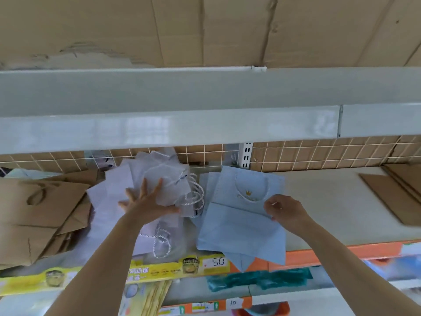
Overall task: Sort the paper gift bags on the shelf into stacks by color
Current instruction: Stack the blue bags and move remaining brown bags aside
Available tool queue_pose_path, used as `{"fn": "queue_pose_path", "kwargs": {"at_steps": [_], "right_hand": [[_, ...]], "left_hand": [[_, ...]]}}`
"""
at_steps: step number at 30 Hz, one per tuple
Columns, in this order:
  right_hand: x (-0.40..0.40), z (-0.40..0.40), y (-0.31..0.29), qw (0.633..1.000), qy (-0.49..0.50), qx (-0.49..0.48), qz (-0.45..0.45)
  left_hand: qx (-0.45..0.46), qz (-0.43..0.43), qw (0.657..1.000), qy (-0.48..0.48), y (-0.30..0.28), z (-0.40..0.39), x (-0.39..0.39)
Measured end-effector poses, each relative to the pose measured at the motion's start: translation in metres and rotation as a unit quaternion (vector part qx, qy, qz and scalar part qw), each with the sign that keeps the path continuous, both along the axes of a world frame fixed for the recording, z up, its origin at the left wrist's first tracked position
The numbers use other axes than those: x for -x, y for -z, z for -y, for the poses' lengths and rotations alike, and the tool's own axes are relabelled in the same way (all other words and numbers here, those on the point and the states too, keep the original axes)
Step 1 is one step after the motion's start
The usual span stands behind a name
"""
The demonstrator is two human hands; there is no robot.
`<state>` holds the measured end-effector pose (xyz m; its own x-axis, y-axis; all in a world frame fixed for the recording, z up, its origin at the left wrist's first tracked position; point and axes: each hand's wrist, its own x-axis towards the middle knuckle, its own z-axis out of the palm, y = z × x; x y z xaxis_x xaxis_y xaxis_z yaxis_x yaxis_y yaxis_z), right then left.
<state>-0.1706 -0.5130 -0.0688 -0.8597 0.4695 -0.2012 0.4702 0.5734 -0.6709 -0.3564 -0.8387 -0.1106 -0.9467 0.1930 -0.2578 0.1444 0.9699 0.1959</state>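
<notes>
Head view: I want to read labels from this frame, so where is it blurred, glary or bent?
Head view: wide-angle bending bows the grey metal shelf edge, which also carries a pale glare patch; the white paper gift bags under the left hand are soft; the gold crown print on the light blue paper gift bag is unreadable; the white price tag reads 5.0.

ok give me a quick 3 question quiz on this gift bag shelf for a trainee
1. True or false: the left hand rests on the white bags.
2. Which bag do the right hand fingers pinch? A) brown bag B) blue bag C) white bag
3. Fill in: the brown bags lie to the ___ of the white bags.

Key: 1 true; 2 B, the blue bag with the gold crown print; 3 left.
</notes>
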Motion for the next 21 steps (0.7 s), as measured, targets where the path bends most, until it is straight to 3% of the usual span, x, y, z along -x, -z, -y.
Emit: {"fn": "queue_pose_path", "kwargs": {"at_steps": [7,13,21], "right_hand": [[0.001,0.007,-0.007,1.000,0.013,-0.011,0.019],[0.009,0.018,-0.005,0.999,-0.008,-0.024,0.033],[0.003,0.021,-0.008,0.999,-0.019,-0.011,0.024]], "left_hand": [[0.007,-0.045,0.997,0.063,-0.005,-0.013,0.017],[0.035,-0.016,0.992,0.121,0.010,-0.001,-0.011],[0.026,-0.127,0.985,0.111,0.004,-0.003,-0.023]]}}
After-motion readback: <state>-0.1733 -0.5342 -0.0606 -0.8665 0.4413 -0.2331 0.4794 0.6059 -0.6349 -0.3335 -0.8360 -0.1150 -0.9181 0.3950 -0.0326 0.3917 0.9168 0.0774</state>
